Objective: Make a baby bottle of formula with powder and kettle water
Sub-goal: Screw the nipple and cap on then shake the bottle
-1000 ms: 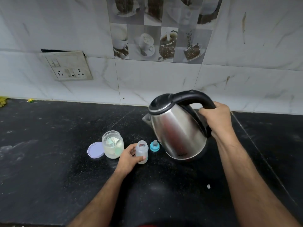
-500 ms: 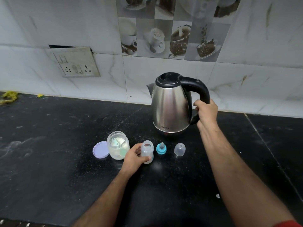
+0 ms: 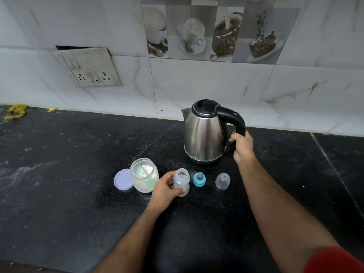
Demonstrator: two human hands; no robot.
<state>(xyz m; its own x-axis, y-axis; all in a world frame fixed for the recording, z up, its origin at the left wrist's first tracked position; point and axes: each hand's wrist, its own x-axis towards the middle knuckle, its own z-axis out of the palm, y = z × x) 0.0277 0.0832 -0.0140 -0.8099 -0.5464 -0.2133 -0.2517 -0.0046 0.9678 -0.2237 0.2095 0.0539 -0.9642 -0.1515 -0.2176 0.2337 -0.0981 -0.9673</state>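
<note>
A steel kettle [image 3: 204, 133] with a black lid and handle stands upright on the black counter [image 3: 59, 194], close to the wall. My right hand [image 3: 243, 146] curls round the lower end of its handle. My left hand [image 3: 167, 191] grips a small, clear, uncapped baby bottle [image 3: 182, 181] that stands in front of the kettle. Left of the bottle is an open glass jar of white powder [image 3: 144, 175] with a scoop inside, and its purple lid [image 3: 123, 180] lies beside it. A teal teat ring [image 3: 199, 179] and a clear bottle cap [image 3: 223, 180] sit right of the bottle.
A tiled wall [image 3: 197, 79] backs the counter, with a socket plate [image 3: 88, 68] at the left. Yellow scraps [image 3: 14, 112] lie at the far left by the wall. A seam in the counter [image 3: 334, 168] runs along the right side.
The kettle went from tilted just above the bottle to upright on the counter by the wall. My right hand slid down its handle. My left hand stayed on the bottle.
</note>
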